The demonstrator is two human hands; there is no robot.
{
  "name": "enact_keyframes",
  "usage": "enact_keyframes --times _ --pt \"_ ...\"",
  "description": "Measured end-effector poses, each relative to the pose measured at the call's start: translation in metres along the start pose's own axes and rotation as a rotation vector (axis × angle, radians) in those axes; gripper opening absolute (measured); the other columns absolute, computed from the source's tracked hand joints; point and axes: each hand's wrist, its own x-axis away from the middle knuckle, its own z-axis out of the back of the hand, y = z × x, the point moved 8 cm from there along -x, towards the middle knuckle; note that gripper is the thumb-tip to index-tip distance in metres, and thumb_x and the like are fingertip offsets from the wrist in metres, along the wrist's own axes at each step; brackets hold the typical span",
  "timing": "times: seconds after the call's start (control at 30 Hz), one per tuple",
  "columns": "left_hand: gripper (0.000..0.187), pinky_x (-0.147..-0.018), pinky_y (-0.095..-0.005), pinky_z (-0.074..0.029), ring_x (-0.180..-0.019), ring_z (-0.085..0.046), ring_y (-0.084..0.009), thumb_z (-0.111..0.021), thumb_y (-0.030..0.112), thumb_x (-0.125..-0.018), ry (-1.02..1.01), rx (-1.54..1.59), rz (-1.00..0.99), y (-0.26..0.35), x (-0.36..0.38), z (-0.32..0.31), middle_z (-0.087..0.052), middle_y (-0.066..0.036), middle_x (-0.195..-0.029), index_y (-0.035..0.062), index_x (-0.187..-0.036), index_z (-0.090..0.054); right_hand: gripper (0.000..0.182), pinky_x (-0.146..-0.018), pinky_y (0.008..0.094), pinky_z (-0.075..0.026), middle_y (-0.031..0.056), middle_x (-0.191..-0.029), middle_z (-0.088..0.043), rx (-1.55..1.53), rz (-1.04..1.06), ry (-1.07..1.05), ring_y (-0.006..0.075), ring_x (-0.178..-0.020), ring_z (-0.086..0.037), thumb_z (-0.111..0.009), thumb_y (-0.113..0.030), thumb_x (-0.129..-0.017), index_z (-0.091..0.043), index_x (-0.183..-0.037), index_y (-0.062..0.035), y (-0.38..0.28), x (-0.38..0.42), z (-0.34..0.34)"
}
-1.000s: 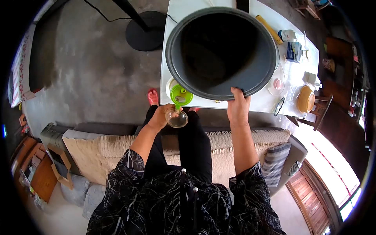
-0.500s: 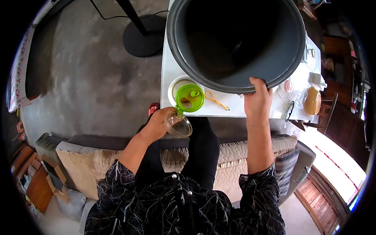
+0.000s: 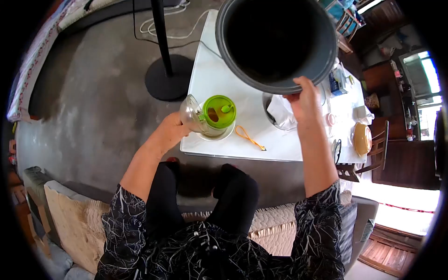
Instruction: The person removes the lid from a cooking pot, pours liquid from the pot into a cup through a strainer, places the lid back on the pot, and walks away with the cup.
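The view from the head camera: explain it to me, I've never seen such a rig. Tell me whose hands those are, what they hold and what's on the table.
No machine is at work here: these are a person's bare hands. The camera is worn on the person's head, looking forward and down; the scene looks bent, with dark edges.

The left hand holds a clear domed cover beside a round container with a bright green lid. The right hand grips the rim of a large dark grey pot, its dark inside facing the camera.

On the white table lie a looped orange cord, a yellow round bowl and a blue-and-white box.
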Motion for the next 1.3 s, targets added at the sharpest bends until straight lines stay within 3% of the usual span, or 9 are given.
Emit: enact_keyframes --times 0.23,0.33,0.43,0.6,0.7,0.8,0.93,1.3 --pt "0.017 -0.061 -0.0230 -0.039 -0.064 -0.048 -0.0088 -0.062 0.016 -0.076 0.131 0.155 0.012 0.008 0.008 0.003 -0.054 0.000 -0.074 0.0046 -0.088 -0.059 0.023 -0.044 0.0313 -0.049 0.0149 -0.075 -0.056 0.062 -0.023 -0.019 0.0231 -0.055 -0.057 -0.047 -0.008 -0.075 -0.048 -0.092 0.0068 -0.015 0.019 -0.002" --pt "0.014 -0.059 -0.0226 -0.039 -0.064 -0.048 -0.0088 -0.063 0.016 -0.077 0.161 0.082 0.067 -0.001 0.004 0.008 -0.053 0.001 -0.072 0.0051 -0.085 -0.058 0.024 -0.045 0.0311 -0.049 0.0146 -0.075 -0.056 0.084 0.000 -0.026 0.0227 -0.057 -0.057 -0.048 -0.008 -0.074 -0.048 -0.092 0.0075 -0.019 0.022 0.002" --pt "0.020 -0.056 -0.0228 -0.039 -0.061 -0.047 -0.0076 -0.061 0.018 -0.077 0.178 0.172 -0.032 -0.002 0.003 0.007 -0.053 -0.001 -0.068 0.0006 -0.087 -0.060 0.023 -0.046 0.0312 -0.049 0.0141 -0.075 -0.056 0.110 -0.023 0.013 0.0219 -0.058 -0.057 -0.049 -0.008 -0.074 -0.049 -0.091 0.0076 -0.020 0.039 0.006" --pt "0.022 -0.057 -0.0228 -0.041 -0.062 -0.049 -0.0080 -0.059 0.017 -0.078 0.129 0.136 -0.130 0.002 0.000 0.008 -0.055 -0.002 -0.071 -0.0009 -0.092 -0.060 0.026 -0.048 0.0313 -0.049 0.0133 -0.075 -0.056 0.080 0.056 -0.004 0.0208 -0.059 -0.056 -0.051 -0.009 -0.073 -0.049 -0.091 0.0093 -0.027 0.047 0.000" --pt "0.012 -0.061 -0.0232 -0.040 -0.067 -0.049 -0.0091 -0.062 0.016 -0.078 0.114 0.111 -0.055 -0.003 -0.002 0.008 -0.055 0.000 -0.075 0.0053 -0.083 -0.058 0.027 -0.046 0.0307 -0.049 0.0140 -0.077 -0.055 0.104 0.051 0.039 0.0210 -0.059 -0.057 -0.051 -0.010 -0.074 -0.048 -0.093 0.0093 -0.019 0.050 0.002" --pt "0.015 -0.061 -0.0238 -0.041 -0.067 -0.050 -0.0094 -0.062 0.017 -0.079 0.131 0.103 -0.020 -0.007 -0.001 0.010 -0.056 -0.001 -0.076 0.0038 -0.085 -0.058 0.029 -0.045 0.0298 -0.048 0.0146 -0.078 -0.056 0.120 0.027 0.064 0.0205 -0.059 -0.057 -0.050 -0.009 -0.075 -0.046 -0.097 0.0090 -0.008 0.048 0.002" --pt "0.018 -0.062 -0.0234 -0.042 -0.070 -0.051 -0.0102 -0.061 0.017 -0.079 0.080 0.112 -0.121 0.008 0.001 0.004 -0.058 -0.002 -0.080 0.0023 -0.091 -0.059 0.029 -0.045 0.0292 -0.048 0.0140 -0.078 -0.056 0.149 0.029 0.116 0.0199 -0.058 -0.058 -0.050 -0.010 -0.075 -0.047 -0.097 0.0092 -0.004 0.051 -0.004" --pt "0.020 -0.062 -0.0242 -0.043 -0.066 -0.051 -0.0110 -0.059 0.016 -0.080 0.106 0.090 -0.091 0.015 0.008 0.001 -0.059 -0.003 -0.080 0.0010 -0.094 -0.060 0.027 -0.045 0.0303 -0.049 0.0135 -0.078 -0.058 0.144 0.065 -0.015 0.0198 -0.058 -0.058 -0.049 -0.008 -0.074 -0.049 -0.096 0.0085 -0.002 0.053 -0.021"
